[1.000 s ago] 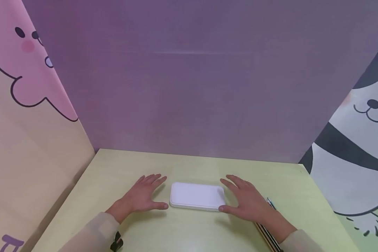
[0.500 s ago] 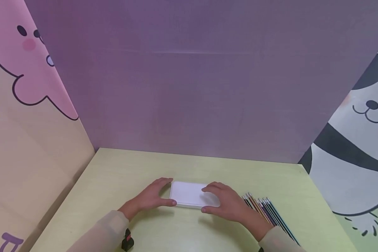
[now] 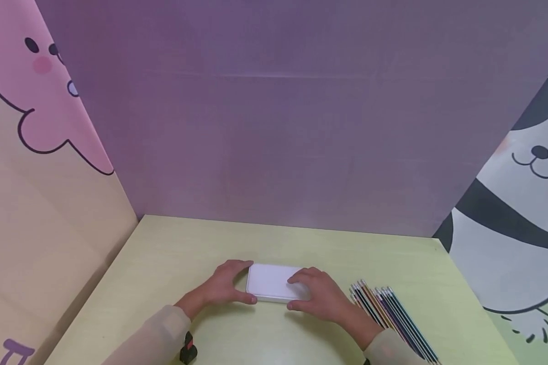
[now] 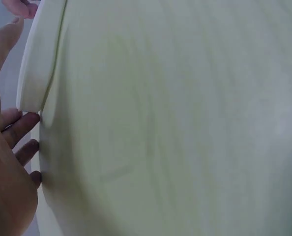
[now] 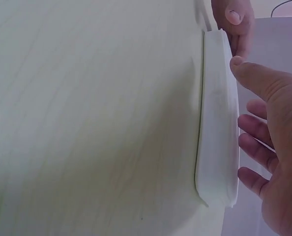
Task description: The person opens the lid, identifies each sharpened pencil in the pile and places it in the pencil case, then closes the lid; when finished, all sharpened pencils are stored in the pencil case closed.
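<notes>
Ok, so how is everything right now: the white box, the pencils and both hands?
White box, lying flat, looks closed.
Pencils, lying loosely side by side.
Left hand, thumb and fingers spread at the box's left end.
Right hand, thumb and fingers apart by the box's right part.

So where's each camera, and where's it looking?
Head: on the head, facing forward and down at the table, white box, pencils; left hand, right hand, sleeves show.
Left wrist: worn there, facing the box and table; parts of both hands show.
Right wrist: worn there, facing box and table; both hands show.
Wrist views share the box.
</notes>
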A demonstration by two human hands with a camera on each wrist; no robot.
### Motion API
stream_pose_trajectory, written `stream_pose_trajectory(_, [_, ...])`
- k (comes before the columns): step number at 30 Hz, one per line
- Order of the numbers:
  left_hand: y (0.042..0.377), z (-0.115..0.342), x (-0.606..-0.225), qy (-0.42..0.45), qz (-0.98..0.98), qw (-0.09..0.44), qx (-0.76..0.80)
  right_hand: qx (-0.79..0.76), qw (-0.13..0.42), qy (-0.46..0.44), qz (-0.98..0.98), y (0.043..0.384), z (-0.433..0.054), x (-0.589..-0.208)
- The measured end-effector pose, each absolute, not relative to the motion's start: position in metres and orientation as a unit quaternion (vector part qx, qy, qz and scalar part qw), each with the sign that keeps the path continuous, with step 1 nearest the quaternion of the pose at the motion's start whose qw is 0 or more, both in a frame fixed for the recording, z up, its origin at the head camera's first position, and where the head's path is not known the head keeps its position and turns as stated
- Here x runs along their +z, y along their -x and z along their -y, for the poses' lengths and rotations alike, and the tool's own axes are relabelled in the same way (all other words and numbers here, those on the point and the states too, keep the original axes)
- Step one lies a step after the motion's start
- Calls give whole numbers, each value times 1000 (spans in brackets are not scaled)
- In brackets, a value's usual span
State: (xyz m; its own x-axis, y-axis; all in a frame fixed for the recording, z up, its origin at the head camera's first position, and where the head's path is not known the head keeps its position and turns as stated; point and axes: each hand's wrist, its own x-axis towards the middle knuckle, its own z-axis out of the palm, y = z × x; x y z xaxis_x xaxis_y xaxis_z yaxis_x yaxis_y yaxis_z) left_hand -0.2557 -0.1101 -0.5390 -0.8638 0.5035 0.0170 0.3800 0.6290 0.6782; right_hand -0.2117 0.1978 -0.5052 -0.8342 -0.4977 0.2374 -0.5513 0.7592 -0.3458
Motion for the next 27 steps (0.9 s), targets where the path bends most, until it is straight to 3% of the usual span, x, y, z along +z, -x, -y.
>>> stream_pose_trajectory(14, [254,107,-553,-258,-904,55,337,159,113,-294,936,215,-196,-517])
stream_pose_trajectory(27, [257,99,-561,-244,-915,12,322,165,97,-278,941,217,-193,-515])
